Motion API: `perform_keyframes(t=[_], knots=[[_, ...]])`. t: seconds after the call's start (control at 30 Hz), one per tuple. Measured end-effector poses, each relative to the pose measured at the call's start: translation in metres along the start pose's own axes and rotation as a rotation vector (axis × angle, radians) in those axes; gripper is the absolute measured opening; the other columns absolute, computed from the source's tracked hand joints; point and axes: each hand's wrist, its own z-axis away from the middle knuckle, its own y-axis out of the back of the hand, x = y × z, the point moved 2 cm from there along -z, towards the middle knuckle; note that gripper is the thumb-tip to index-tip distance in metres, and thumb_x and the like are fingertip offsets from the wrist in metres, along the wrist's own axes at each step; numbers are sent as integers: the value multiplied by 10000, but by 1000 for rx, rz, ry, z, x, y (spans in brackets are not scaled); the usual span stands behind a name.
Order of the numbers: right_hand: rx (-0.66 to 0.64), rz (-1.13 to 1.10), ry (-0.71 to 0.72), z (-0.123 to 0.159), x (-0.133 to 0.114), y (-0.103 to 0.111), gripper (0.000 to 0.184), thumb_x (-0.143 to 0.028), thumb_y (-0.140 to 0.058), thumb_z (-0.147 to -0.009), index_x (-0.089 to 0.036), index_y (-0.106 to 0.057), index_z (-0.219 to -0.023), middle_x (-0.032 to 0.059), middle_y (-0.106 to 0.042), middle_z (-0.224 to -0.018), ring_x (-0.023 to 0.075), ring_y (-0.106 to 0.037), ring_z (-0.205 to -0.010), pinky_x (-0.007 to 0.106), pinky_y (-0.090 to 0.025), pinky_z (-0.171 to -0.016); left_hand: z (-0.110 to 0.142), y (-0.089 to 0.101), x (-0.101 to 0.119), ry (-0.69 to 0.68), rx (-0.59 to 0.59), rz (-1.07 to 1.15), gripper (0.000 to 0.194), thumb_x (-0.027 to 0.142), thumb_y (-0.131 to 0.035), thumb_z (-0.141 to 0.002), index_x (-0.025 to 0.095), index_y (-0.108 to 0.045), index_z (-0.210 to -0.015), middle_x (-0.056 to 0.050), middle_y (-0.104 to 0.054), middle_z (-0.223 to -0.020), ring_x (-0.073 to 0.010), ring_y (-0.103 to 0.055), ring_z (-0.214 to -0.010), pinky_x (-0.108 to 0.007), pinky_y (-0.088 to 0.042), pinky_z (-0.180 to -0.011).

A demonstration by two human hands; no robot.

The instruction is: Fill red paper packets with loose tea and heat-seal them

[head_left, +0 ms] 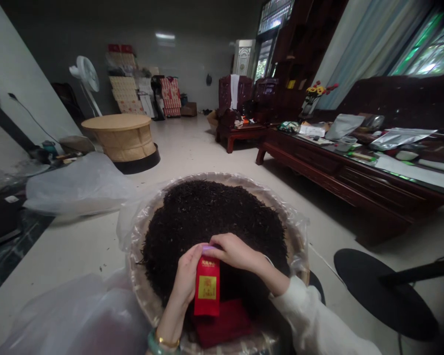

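My left hand (187, 276) grips the side of a small red paper packet (207, 288) with a gold square label, holding it upright. My right hand (232, 251) pinches the packet's top edge from the other side. Both hands are over a wide round bamboo basket (145, 276) lined with clear plastic and heaped with dark loose tea leaves (207, 222). A flat dark-red pile of packets or cloth (224, 323) lies on the leaves below the hands. Its exact form is partly hidden by the held packet.
White plastic sheeting (77, 185) lies left of the basket. A round black base (385, 293) stands at lower right. Farther off are a round woven table (118, 138), a standing fan (87, 79), and a long wooden table (318, 148) with foil bags.
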Motion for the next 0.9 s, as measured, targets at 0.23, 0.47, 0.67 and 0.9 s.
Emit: perform_keyframes(t=[0.23, 0.47, 0.67, 0.9], knots=[[17, -21, -3, -2, 3, -2, 295, -421, -544, -890, -167, -688, -853, 54, -707, -789, 156, -621, -685, 217, -351, -578, -1, -1, 1, 6, -3, 26, 421, 476, -750, -649, 123, -720, -877, -72, -727, -818, -169, -636, -690, -247, -479, -648], [16, -12, -2, -3, 4, -4, 317, -442, -534, -890, -167, -686, -848, 58, -709, -796, 161, -625, -691, 223, -341, -576, 0, -1, 1, 22, 1, 57, 410, 464, -761, -640, 125, -720, -866, -67, -725, -804, -160, -630, -673, -242, -472, -639], [18, -3, -3, -4, 4, -5, 323, -455, -537, -887, -170, -688, -862, 58, -712, -813, 169, -632, -717, 229, -347, -591, 0, 0, 2, 9, 12, 49, 414, 473, -759, -636, 127, -725, -859, -56, -721, -767, -161, -626, -658, -241, -463, -622], [1, 10, -9, -3, 1, -3, 326, -449, -533, -893, -165, -693, -876, 69, -717, -829, 175, -638, -726, 228, -352, -593, 0, 0, 2, 16, 14, 56, 410, 456, -763, -640, 119, -723, -870, -69, -726, -804, -158, -630, -673, -240, -471, -639]])
